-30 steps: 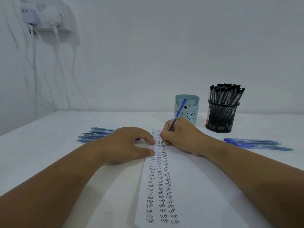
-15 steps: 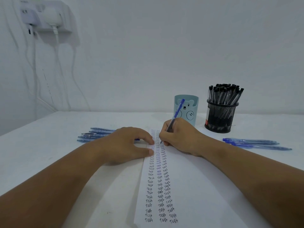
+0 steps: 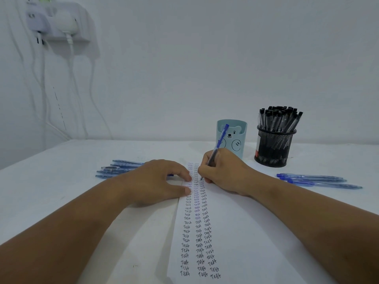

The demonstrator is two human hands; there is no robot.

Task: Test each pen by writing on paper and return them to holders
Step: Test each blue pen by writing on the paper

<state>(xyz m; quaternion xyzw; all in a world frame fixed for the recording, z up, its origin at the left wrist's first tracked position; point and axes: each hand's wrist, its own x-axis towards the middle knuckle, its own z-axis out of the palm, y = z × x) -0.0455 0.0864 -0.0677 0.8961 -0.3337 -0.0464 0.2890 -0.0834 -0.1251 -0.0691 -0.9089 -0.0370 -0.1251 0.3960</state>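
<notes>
Hardly anything has shifted since a moment ago: the right hand [image 3: 224, 173] still pinches the blue pen [image 3: 217, 149] with curled fingers, and its tip has crept only slightly along the paper [image 3: 235, 232], now touching the third column of small written words near the far end of the sheet. That pen leans back toward the wall, its blue cap end showing in front of the pale teal bear-faced holder [image 3: 235, 138], which stands just behind the writing hand. The left hand [image 3: 158, 181] stays where it was, fingers loosely bent, with the forefinger and thumb tips pressing down on the left edge of the sheet beside the first column; it grips nothing. Three columns of the word "Test" run down the sheet toward me, the nearer ones darker, the farther ones fainter and bluish.

To the right of the bear holder, a little apart from it, stands a black mesh holder [image 3: 274, 148] packed with black-capped pens [image 3: 280, 117] standing upright and slightly fanned. On the white table [image 3: 61, 181] a cluster of blue pens [image 3: 117, 170] lies flat beyond the left hand, partly hidden by it. Another few blue pens [image 3: 315, 180] lie side by side to the right of the writing arm, near the mesh holder. On the wall at upper left hangs a white socket block [image 3: 61, 21] with cables trailing down.
</notes>
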